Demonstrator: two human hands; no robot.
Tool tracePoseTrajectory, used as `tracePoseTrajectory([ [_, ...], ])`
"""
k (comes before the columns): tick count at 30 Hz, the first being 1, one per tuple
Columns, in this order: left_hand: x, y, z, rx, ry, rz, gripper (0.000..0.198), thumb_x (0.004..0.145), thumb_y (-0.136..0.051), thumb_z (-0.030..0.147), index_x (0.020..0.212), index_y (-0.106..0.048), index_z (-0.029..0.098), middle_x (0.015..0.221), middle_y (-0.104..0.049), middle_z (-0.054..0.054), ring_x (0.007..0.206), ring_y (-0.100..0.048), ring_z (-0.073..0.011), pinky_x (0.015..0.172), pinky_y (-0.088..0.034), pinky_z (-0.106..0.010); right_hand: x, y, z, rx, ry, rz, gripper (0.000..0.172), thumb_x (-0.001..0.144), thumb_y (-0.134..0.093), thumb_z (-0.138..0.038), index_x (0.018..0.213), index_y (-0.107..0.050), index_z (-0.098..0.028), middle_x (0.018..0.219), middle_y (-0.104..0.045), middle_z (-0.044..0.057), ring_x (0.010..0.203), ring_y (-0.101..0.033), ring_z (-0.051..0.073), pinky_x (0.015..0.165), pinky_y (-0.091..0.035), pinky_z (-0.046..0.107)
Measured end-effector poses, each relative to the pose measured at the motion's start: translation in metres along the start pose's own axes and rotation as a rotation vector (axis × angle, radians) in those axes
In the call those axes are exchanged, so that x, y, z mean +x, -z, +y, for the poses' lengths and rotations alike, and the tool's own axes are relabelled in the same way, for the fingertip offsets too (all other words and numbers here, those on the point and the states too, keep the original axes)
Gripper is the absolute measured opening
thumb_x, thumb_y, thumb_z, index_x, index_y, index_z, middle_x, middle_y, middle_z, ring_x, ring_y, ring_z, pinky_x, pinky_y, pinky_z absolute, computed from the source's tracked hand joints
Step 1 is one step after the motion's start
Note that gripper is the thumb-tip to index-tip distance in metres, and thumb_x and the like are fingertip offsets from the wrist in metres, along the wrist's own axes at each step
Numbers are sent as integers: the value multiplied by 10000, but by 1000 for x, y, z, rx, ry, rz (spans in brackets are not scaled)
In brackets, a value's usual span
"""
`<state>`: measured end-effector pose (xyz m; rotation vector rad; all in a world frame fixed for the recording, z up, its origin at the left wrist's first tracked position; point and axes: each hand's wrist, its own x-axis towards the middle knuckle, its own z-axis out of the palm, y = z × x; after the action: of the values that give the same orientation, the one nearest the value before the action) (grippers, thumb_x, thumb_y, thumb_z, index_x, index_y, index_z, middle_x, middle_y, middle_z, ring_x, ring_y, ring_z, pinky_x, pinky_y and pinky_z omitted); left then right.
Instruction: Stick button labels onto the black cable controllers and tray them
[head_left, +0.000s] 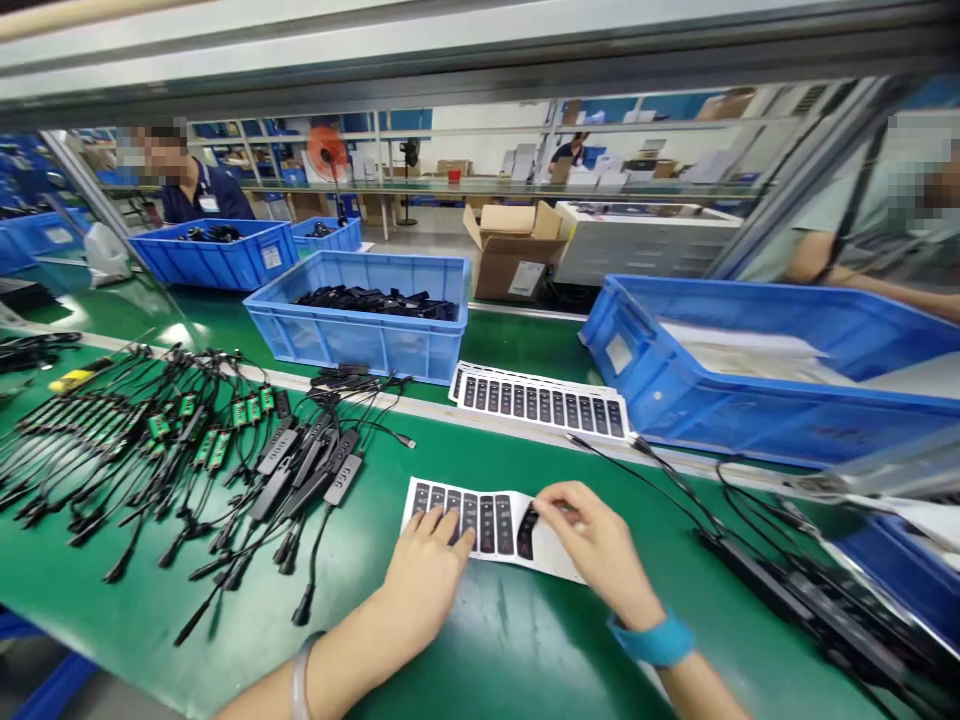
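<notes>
A white sheet of black labels (553, 555) lies on the green bench in front of me, its right end bare of labels. My left hand (426, 572) rests flat on the sheet's left part, fingers spread over several labels. Between thumb and forefinger, my right hand (600, 550) pinches the upper end of one black label (526, 538). That label is curled up at the top, while its lower end still touches the backing. Further back lies a stack of similar label sheets (541, 402).
On the left are many cabled black modules (277, 470), some with green boards showing. Behind stand a blue bin of black parts (352, 345) and a blue bin with white sheets (750, 400). Black cabled units (795, 600) lie at right. Other people sit beyond.
</notes>
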<state>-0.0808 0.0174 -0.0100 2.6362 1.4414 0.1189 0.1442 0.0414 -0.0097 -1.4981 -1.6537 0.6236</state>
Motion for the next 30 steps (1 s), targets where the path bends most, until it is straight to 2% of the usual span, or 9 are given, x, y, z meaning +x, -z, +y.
tracePoseTrajectory([
  [4, 6, 25, -16, 71, 196, 22, 247, 881, -551, 130, 1094, -658, 197, 1104, -668, -106, 969, -640, -241, 826, -531, -347, -7, 16, -7, 238, -139, 206, 293, 851, -591, -516, 844, -607, -223, 734, -597, 18, 677, -570, 178, 634, -465, 290],
  [7, 6, 43, -43, 203, 525, 115, 237, 871, -478, 67, 1041, -636, 113, 1021, -629, -185, 945, -622, -310, 752, -527, -404, -15, 14, -15, 373, -188, 261, 284, 868, -588, -518, 892, -587, -236, 720, -580, 0, 687, -563, 162, 665, -458, 276],
  [10, 2, 48, -70, 244, 705, 170, 230, 867, -436, 75, 1006, -619, 53, 977, -614, -246, 913, -622, -362, 678, -522, -425, -22, 4, -20, 468, -197, 246, 275, 872, -597, -508, 923, -562, -240, 732, -583, -3, 662, -551, 146, 645, -451, 269],
  [16, 4, 44, -85, 98, 643, 191, 193, 868, -463, 213, 917, -605, 91, 946, -628, -237, 919, -635, -371, 728, -509, -433, -29, -13, -23, 545, -206, 182, 256, 885, -598, -474, 971, -523, -245, 749, -577, -14, 585, -538, 118, 591, -456, 268],
  [18, 7, 42, -79, 7, 590, 196, 234, 913, -437, 302, 994, -567, 125, 950, -638, -180, 865, -661, -311, 713, -512, -389, -31, -15, -24, 576, -205, 163, 247, 895, -588, -466, 988, -511, -251, 746, -569, -21, 566, -528, 110, 567, -455, 259],
  [21, 10, 37, -59, -612, 507, 184, 320, 953, -388, 423, 1153, -437, 178, 834, -632, -49, 616, -638, -185, 570, -486, -294, -34, -19, -27, 636, -219, 137, 236, 905, -579, -462, 1001, -503, -260, 737, -546, -30, 562, -515, 104, 523, -449, 240],
  [23, 11, 31, -41, -1227, 453, 129, 407, 905, -486, 471, 1188, -394, 193, 796, -599, 3, 534, -574, -130, 512, -448, -252, -35, -21, -28, 677, -234, 119, 227, 908, -580, -458, 1002, -503, -266, 735, -523, -36, 566, -510, 100, 502, -445, 227],
  [25, 9, 26, -21, -1664, 438, 31, 522, 800, -653, 439, 1192, -417, 187, 838, -596, 5, 561, -556, -100, 533, -449, -236, -35, -24, -30, 709, -247, 98, 217, 906, -588, -450, 983, -504, -266, 726, -497, -46, 548, -496, 89, 481, -434, 214],
  [30, -1, 17, 12, -1976, 484, -247, 653, 654, -810, 228, 1201, -456, 182, 923, -663, -37, 698, -658, -127, 677, -507, -271, -38, -28, -39, 729, -288, 38, 243, 857, -659, -433, 929, -522, -245, 740, -479, -58, 471, -446, 44, 421, -387, 182],
])
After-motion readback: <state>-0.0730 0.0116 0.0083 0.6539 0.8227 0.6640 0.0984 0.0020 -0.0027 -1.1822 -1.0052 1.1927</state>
